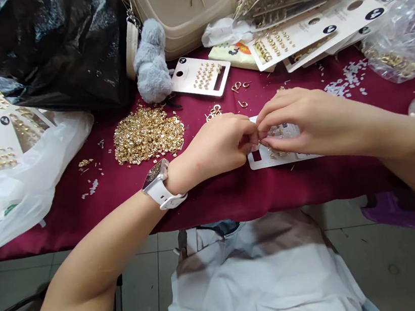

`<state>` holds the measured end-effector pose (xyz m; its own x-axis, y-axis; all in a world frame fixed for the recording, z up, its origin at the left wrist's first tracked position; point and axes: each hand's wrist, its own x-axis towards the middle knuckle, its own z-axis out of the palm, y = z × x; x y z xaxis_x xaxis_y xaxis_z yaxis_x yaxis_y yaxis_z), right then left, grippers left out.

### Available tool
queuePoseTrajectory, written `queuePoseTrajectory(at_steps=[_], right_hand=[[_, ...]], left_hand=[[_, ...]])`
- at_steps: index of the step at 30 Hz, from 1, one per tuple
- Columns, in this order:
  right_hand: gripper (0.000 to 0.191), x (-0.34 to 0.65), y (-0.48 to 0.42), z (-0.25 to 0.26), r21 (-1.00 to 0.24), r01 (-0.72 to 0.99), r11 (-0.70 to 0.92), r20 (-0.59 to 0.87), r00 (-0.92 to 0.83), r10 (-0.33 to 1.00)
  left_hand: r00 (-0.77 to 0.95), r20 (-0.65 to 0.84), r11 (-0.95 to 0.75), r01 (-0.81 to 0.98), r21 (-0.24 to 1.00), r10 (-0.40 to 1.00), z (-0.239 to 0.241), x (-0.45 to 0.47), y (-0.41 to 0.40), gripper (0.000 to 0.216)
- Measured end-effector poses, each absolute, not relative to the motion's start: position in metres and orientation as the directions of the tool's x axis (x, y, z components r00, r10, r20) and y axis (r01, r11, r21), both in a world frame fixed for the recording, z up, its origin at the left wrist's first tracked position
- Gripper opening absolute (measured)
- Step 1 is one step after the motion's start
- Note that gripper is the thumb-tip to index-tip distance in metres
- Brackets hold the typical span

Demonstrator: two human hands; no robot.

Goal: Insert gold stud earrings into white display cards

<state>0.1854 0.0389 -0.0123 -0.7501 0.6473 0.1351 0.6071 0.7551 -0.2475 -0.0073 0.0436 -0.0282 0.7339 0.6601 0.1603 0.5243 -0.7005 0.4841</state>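
My left hand [225, 143], with a white-strapped watch [161, 184] on its wrist, is closed in a pinch at the left end of a white earring card [288, 159]. Fingertips of my right hand [295, 121] meet it there, also pinched together. Whatever sits between the fingertips is too small to make out. Gold earrings [278, 154] show on the card beneath my right hand, which covers much of it. Just behind my left hand lie loose gold hoops [213, 112], with a few hook-shaped gold pieces [242, 104] farther back.
A heap of small gold pieces [147, 135] lies to the left. Behind stand a filled earring card [202, 76], a grey plush charm [152, 63], a cream bag [182, 21] and a black plastic bag [44, 49]. Stacked cards [312, 24] and tiny clear bits [346, 80] are at right.
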Motion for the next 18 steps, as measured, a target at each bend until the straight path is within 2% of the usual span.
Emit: queuePoseTrajectory(at_steps=[9, 18], right_hand=[[0.019, 0.1861, 0.0391, -0.0176, -0.208, 0.608, 0.766, 0.142, -0.756, 0.639], [0.024, 0.1846, 0.0374, -0.0116, -0.27, 0.641, 0.719, 0.087, -0.727, 0.681]], left_hand=[[0.734, 0.171, -0.707, 0.521, 0.479, 0.657, -0.0295, -0.0072, 0.0429, 0.016], [0.742, 0.101, -0.689, 0.551, 0.471, 0.662, -0.0239, -0.0071, 0.0397, 0.007]])
